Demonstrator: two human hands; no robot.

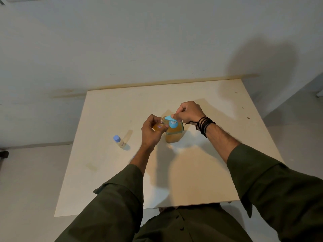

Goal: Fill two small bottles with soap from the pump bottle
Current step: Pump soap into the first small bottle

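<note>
The left hand point(150, 131) grips a small bottle point(158, 126), mouth just under the pump bottle's point(173, 133) spout, on its left. The right hand's point(189, 111) curled grip presses the pump head point(170, 118).

Matt pale table point(201, 172); clear glossy plastic pump bottle point(173, 135); matt cloth sleeves point(279, 186).

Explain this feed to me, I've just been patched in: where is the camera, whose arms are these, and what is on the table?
There is no machine here. One camera on a person's head looks down at their own arms. The left hand holds a small bottle under the spout of the pump bottle. The right hand rests curled on the blue pump top. A second small bottle, blue cap on, stands apart to the left on the pale table.
</note>
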